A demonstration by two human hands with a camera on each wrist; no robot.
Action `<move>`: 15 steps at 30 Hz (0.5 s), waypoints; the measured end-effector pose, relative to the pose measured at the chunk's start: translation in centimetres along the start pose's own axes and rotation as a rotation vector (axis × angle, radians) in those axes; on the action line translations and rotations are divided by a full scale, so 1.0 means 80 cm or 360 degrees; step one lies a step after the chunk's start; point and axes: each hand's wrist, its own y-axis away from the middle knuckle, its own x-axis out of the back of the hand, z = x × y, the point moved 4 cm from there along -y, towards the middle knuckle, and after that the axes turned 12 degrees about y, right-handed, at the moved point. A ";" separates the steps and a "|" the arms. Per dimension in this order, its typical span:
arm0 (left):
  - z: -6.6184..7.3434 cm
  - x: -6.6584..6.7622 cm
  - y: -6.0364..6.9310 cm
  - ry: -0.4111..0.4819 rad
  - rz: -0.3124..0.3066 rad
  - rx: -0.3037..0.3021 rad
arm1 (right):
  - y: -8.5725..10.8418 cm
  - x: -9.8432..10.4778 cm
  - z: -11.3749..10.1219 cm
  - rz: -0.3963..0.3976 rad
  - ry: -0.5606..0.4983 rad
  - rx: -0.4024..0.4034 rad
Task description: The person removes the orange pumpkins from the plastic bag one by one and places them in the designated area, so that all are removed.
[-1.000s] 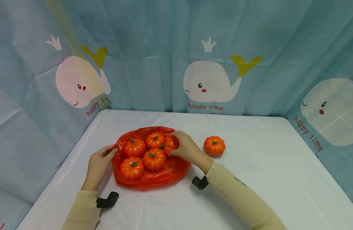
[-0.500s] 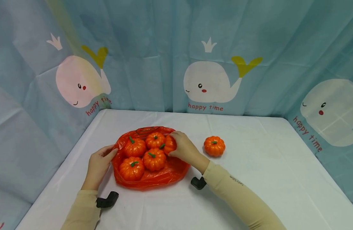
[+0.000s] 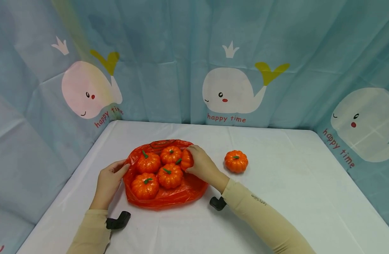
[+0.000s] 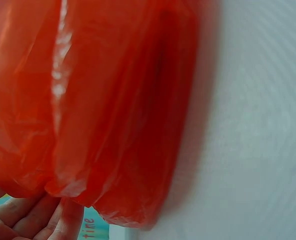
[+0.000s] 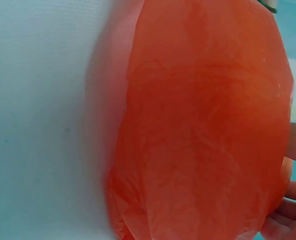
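A red plastic bag (image 3: 191, 188) lies spread wide on the table with several small orange pumpkins (image 3: 170, 175) with green stems inside. My left hand (image 3: 108, 181) pinches the bag's left rim between thumb and fingers. In the left wrist view its fingers (image 4: 42, 217) show under the bag's edge. At the bag's right side, my right hand (image 3: 205, 167) grips one pumpkin (image 3: 186, 159), tipped so its stem points left. The palm side of that hand is hidden in the head view. Red bag film fills much of the right wrist view, with the right fingers (image 5: 290, 215) at its edge.
One more pumpkin (image 3: 236, 161) sits on the white tablecloth (image 3: 296, 183) to the right of the bag. A blue curtain (image 3: 169, 70) printed with whales hangs around the back and sides. Black camera mounts (image 3: 119, 221) stick out from both wrists.
My right hand has shifted slightly left with the pumpkin it grips, deeper among the others. The left hand stays put on the rim.
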 end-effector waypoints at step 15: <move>-0.001 0.000 0.000 -0.0008 -0.0020 0.0023 | 0.004 0.001 0.001 -0.0028 -0.0001 -0.0015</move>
